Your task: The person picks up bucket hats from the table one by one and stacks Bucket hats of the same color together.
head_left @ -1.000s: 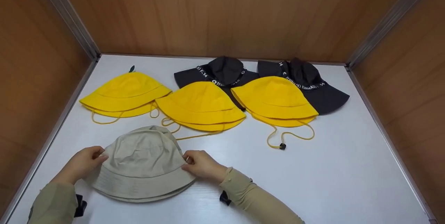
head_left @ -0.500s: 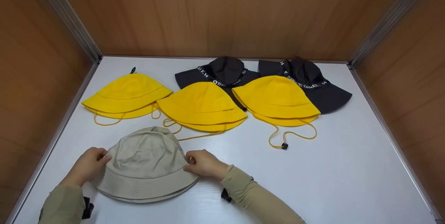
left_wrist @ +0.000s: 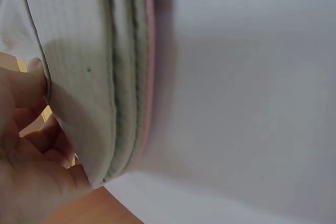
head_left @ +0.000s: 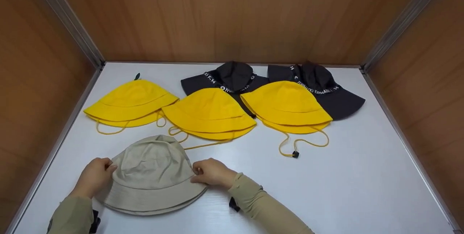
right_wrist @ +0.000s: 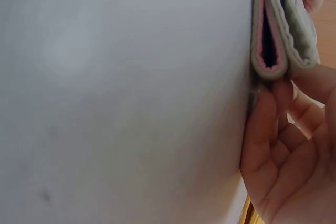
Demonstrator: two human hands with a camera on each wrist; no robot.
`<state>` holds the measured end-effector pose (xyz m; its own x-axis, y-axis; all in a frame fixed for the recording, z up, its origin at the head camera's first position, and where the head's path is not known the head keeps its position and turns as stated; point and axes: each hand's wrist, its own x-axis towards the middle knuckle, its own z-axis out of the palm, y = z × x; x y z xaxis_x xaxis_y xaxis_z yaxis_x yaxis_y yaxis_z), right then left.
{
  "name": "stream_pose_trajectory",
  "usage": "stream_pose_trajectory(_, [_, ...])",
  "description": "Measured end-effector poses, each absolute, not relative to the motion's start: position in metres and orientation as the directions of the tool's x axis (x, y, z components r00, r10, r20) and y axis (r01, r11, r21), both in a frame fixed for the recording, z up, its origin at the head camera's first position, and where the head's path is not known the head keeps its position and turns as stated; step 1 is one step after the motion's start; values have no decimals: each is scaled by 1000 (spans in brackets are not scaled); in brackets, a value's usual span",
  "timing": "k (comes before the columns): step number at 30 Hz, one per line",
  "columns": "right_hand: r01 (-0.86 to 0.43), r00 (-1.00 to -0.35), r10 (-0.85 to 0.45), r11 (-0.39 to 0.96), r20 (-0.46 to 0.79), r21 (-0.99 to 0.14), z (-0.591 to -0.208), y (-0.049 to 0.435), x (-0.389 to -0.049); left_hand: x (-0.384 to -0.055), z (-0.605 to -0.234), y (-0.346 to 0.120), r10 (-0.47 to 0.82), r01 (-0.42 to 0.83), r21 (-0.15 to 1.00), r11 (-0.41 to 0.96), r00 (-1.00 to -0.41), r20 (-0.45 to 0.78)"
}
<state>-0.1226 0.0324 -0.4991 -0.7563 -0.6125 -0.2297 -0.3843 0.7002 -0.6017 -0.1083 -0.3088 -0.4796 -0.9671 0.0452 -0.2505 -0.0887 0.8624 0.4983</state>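
Note:
A beige bucket hat (head_left: 152, 176) lies flattened on the white table at the near left, crown away from me and brim toward me. My left hand (head_left: 94, 176) pinches its left side where crown and brim meet. At the opposite side my right hand (head_left: 214, 173) pinches the edge. Up close in the left wrist view, the brim (left_wrist: 79, 77) shows several stacked fabric layers with a pink edge lowest, beside the left hand (left_wrist: 31, 145). Folded layers with pink lining (right_wrist: 270, 66) appear in the right wrist view, with the right hand's (right_wrist: 294, 150) fingertips beneath and thumb against them.
Behind lie three yellow bucket hats, at left (head_left: 132, 101), middle (head_left: 210, 112) and right (head_left: 286, 105), with loose cords. Two black hats with white lettering, one at centre (head_left: 235, 76) and one at right (head_left: 319, 85), sit partly under them. Wooden walls (head_left: 232, 16) enclose the table.
The beige hat has shifted slightly to the right with both hands still on it. The left hand and forearm have moved a little rightward. The other hats stay put.

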Motion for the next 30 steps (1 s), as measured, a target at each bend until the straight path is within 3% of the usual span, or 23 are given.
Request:
stream_pose_trajectory(14, [-397, -734, -628, 706, -260, -586, -500, 32, -124, -106, -480, -302, 51, -49, 386, 921, -968, -246])
stream_pose_trajectory(30, [-263, -737, -605, 667, -302, -697, -499, 38, -126, -100, -485, -300, -9, -87, 463, 882, -986, -168])
